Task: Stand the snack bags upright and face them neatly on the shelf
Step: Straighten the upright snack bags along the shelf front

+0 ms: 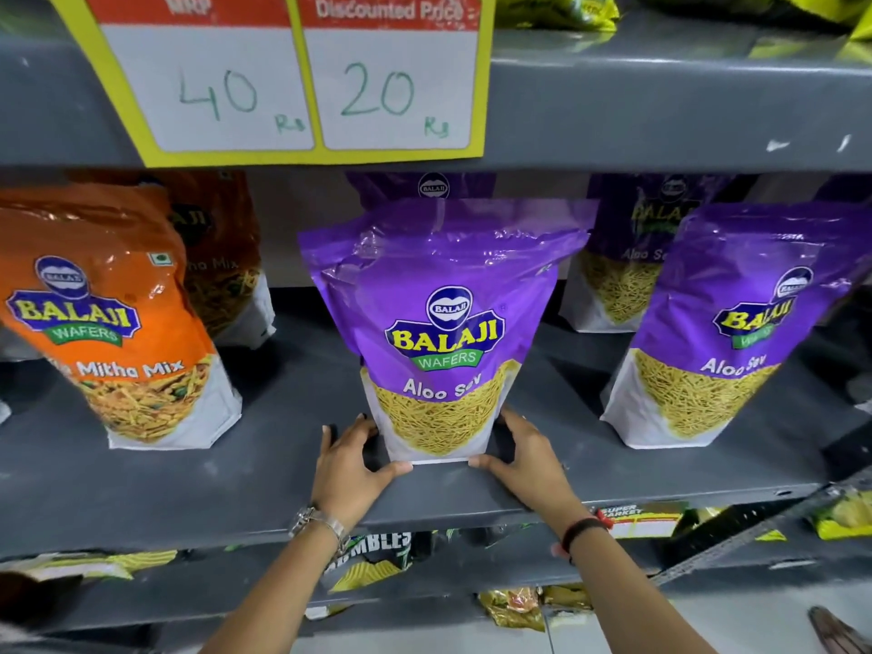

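A purple Aloo Sev bag point(443, 323) stands upright in the middle of the grey shelf point(292, 469), label facing me. My left hand point(347, 469) cups its lower left corner and my right hand point(524, 457) cups its lower right corner, thumbs touching the base. Another purple Aloo Sev bag point(722, 332) stands at the right, turned slightly. An orange Mikha Mix bag point(108, 323) stands at the left, leaning a little. More purple bags point(627, 257) and an orange bag point(222, 266) stand behind them.
A yellow price card point(292, 77) reading 40 and 20 hangs on the edge of the shelf above. Yellow-green snack packs point(561, 11) lie on that upper shelf. Below, a lower shelf holds yellow and black snack bags point(373, 559). A foot point(840, 630) shows at bottom right.
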`<state>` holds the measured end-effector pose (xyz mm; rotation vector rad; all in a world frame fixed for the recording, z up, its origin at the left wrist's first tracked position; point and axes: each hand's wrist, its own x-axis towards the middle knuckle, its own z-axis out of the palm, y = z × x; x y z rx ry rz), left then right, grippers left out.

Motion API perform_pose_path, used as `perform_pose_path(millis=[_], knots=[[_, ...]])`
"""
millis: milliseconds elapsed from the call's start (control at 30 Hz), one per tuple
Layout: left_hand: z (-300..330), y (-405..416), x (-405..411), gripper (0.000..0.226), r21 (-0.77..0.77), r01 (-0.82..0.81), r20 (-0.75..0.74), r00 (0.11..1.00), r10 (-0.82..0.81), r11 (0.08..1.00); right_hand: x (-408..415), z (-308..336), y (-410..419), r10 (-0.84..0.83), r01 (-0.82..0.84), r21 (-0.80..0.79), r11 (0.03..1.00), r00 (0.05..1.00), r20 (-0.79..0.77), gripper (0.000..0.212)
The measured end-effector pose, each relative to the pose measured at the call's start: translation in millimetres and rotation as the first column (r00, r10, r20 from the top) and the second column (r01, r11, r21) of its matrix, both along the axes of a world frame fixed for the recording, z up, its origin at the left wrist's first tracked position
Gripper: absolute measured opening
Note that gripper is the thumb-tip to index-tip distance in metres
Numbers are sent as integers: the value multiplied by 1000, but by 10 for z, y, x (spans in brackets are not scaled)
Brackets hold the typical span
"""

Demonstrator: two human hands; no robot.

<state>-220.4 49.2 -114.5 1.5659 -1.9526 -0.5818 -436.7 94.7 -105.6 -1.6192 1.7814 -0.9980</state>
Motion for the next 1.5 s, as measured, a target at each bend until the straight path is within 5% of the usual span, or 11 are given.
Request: perform_pose_path(millis=[467, 533, 667, 833, 1000, 1167, 1333, 1500], knots=[[67, 67, -12, 61, 71, -9, -40, 999, 11, 997, -6, 49, 69, 13, -13, 3, 1000, 999, 44, 66], [113, 87, 14, 68, 95, -4, -148, 989, 18, 995, 7, 58, 154, -86, 91, -64, 994, 993, 80, 71], [168, 228, 211, 68, 22, -7, -319, 948, 14, 1000, 235, 118, 419, -338, 335, -345, 877, 940, 52, 44], [250, 292, 857, 53, -233, -201, -307, 943, 124, 952, 1011, 272, 334, -111, 18, -568, 823, 985, -129, 28], [278, 109, 1866, 84, -311, -385, -315, 904, 288, 869, 1964, 156, -148, 112, -132, -389, 912, 991, -74, 39], [321, -387, 2692, 125, -29, -213, -199, 959, 203, 977, 2597, 73, -727, 244, -241, -40, 970, 962, 121, 90], [306, -834, 2835, 107, 218, 72, -131, 990, -44, 973, 2856, 9, -987, 215, -216, 40, 976, 976, 12, 87], [213, -844, 2742, 73, 211, -4, -132, 991, 32, 977, 2871, 62, -947, 162, -160, 52, 986, 986, -37, 78]])
